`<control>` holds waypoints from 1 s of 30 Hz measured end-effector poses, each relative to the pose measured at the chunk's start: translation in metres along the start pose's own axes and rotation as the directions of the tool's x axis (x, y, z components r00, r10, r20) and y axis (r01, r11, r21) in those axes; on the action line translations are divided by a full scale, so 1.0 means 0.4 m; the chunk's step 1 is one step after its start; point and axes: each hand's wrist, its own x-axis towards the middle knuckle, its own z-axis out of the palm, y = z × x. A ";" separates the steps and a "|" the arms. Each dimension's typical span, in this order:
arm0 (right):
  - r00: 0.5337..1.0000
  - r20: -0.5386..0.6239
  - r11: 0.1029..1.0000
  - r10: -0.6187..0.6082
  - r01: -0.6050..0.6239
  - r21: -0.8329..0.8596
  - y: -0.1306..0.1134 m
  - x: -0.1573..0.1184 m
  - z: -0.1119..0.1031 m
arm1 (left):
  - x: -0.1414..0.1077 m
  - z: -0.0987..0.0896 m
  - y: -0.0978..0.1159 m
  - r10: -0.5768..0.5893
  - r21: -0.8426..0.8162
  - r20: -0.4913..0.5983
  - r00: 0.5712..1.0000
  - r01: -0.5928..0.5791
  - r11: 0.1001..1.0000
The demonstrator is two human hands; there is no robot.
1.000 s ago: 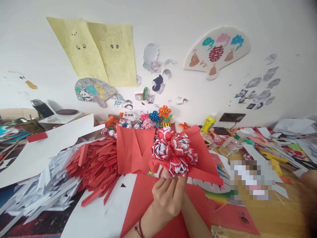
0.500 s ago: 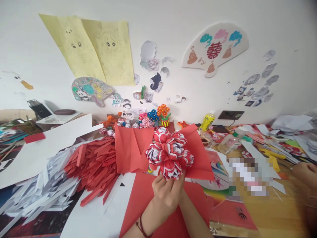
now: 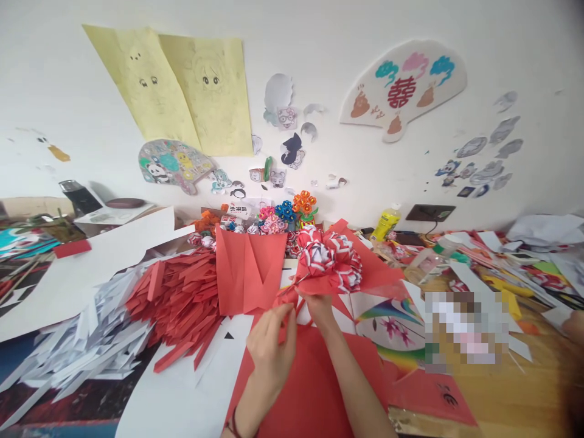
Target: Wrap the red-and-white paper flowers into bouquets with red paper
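Observation:
A bouquet of red and white paper flowers (image 3: 331, 258) leans to the right, with red wrapping paper (image 3: 378, 267) behind and beneath it. My right hand (image 3: 317, 304) is closed round the base of the bouquet, its fingers partly hidden under the paper. Left of it, my left hand (image 3: 274, 337) pinches the red paper by the stems. A folded red sheet (image 3: 250, 274) stands just behind my left hand. Below both forearms lies a large red sheet (image 3: 310, 389).
Heaps of red strips (image 3: 177, 298) and white strips (image 3: 91, 334) lie at the left. Small flower pots and a yellow bottle (image 3: 385, 224) stand near the wall. Another person's hand (image 3: 575, 325) shows at the right edge, by scattered paper scraps.
The bouquet has tipped to the right and turned, showing its base. My left hand has moved down and left, away from my right hand. The other person's hand has shifted right, mostly out of view.

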 end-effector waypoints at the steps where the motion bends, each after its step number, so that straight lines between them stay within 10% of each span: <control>1: 1.000 0.007 1.000 0.008 -0.008 0.011 0.003 0.002 0.001 | 0.003 -0.002 -0.017 -0.027 0.035 0.042 0.999 0.026 0.999; 9: 0.998 0.003 0.986 0.063 -0.063 0.157 0.037 0.013 0.001 | 0.016 -0.007 -0.078 -0.114 0.200 0.243 0.963 0.065 0.978; 30: 0.999 -0.036 0.975 -0.019 0.027 0.222 0.009 0.022 0.020 | 0.071 0.007 -0.071 0.173 0.529 0.469 0.866 -0.432 0.730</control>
